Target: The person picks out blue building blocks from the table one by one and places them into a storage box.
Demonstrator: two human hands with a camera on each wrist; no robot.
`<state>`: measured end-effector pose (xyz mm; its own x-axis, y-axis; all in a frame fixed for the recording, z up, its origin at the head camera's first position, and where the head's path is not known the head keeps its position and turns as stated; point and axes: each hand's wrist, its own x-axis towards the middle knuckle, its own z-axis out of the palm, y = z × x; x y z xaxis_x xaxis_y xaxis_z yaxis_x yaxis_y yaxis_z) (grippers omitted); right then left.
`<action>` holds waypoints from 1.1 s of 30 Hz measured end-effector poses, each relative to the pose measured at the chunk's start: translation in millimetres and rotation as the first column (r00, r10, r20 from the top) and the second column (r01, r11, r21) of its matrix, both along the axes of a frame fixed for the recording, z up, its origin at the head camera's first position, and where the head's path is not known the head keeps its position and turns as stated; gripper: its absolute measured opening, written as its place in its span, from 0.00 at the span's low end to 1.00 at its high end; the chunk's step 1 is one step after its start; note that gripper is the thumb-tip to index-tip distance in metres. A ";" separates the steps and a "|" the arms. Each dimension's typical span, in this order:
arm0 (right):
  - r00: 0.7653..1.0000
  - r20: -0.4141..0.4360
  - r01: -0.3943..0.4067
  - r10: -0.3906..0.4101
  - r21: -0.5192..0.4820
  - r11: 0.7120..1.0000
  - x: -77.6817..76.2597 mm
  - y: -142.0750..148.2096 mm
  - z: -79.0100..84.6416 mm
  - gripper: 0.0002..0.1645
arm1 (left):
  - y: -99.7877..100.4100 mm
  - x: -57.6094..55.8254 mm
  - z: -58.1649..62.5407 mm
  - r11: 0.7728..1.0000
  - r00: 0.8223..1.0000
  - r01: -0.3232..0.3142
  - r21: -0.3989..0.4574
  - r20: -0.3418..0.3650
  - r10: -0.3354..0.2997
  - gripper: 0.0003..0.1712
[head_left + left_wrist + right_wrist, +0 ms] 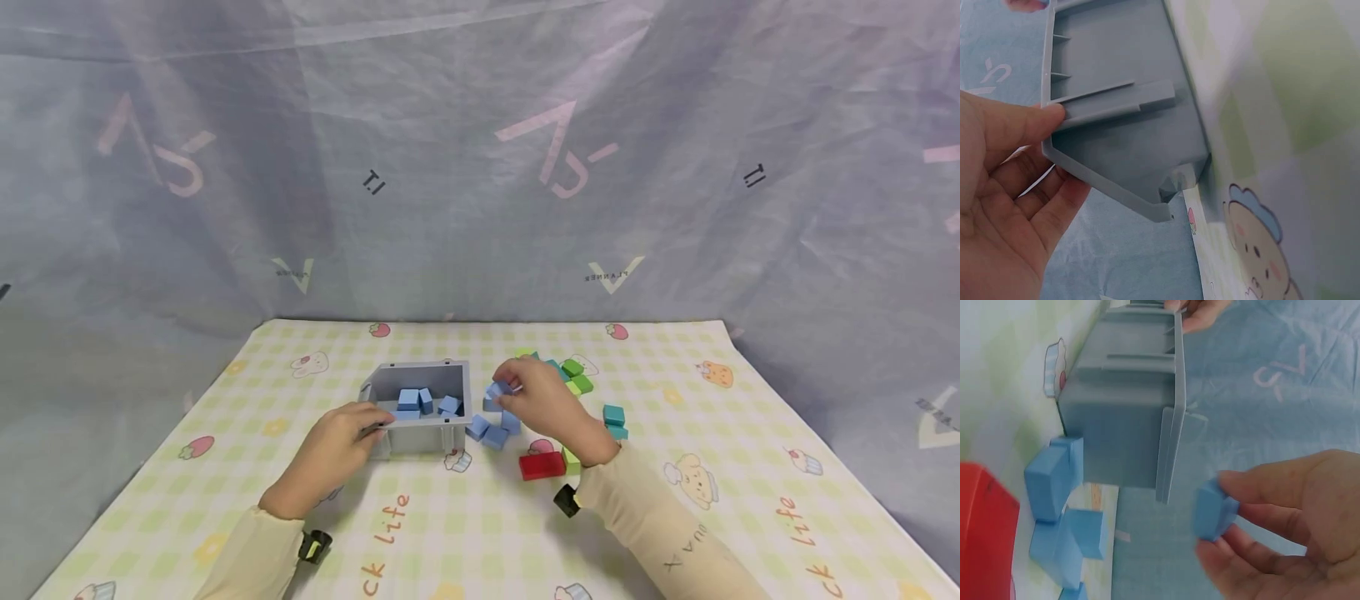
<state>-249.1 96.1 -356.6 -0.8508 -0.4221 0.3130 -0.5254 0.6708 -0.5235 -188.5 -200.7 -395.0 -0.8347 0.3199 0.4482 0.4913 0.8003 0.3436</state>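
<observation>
A grey plastic bin [427,438] stands on the table with several blue blocks [408,399] inside. My left hand [337,446] grips its near rim at the left corner; in the left wrist view the thumb [1054,117] lies on the outer wall and the fingers go behind the rim. To the right of the bin, my right hand [546,402] pinches a blue block [1209,510] between thumb and fingertips, raised off the table. Several loose blue blocks [495,437] lie between this hand and the bin.
A red block [542,466] lies near the right forearm, with a lime block [572,461] beside it. Green blocks [581,383] are grouped behind the right hand, and teal blocks [613,415] sit farther right. A checked cloth [480,533] covers the table; a grey curtain [465,183] hangs behind.
</observation>
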 end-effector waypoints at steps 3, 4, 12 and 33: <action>0.999 -0.036 0.015 -0.017 -0.049 0.999 0.1 -5.9 1.8 0.11 | 0.8 -0.5 0.8 1.000 1.000 0.000 -0.004 0.004 0.000 0.12; 0.999 -0.041 0.019 -0.022 -0.055 0.998 0.0 -7.7 2.9 0.11 | 1.2 -0.5 1.0 1.000 1.000 0.000 -0.003 0.005 0.000 0.12; 0.999 -0.009 0.043 -0.044 -0.078 0.996 -1.4 -27.6 12.7 0.12 | 2.2 0.4 2.1 1.000 1.000 0.003 -0.010 0.007 -0.003 0.12; 0.983 -0.079 -0.164 0.166 0.037 0.986 -8.0 -85.3 -13.8 0.14 | 0.5 -0.8 -0.2 1.000 1.000 0.018 -0.011 -0.018 -0.018 0.13</action>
